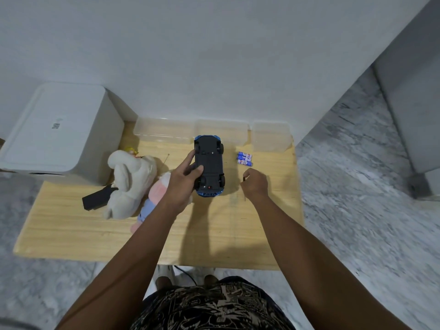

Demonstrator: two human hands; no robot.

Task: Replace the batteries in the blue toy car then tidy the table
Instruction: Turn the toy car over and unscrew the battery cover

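Note:
The blue toy car point(209, 160) lies upside down near the middle of the wooden table point(71, 229), its black underside facing up. My left hand point(183, 184) grips the car's left side, thumb on the underside. My right hand point(254, 184) hovers to the right of the car, fingers curled around a small dark item, probably a screwdriver point(244, 179); its thin shaft shows below the hand. A few blue and white batteries point(244, 159) lie on the table just beyond my right hand.
Two plush toys point(133, 184) and a black remote control point(97, 198) lie left of the car. Three clear plastic containers point(164, 132) line the table's far edge by the wall. A white box-shaped appliance point(62, 132) stands at the far left.

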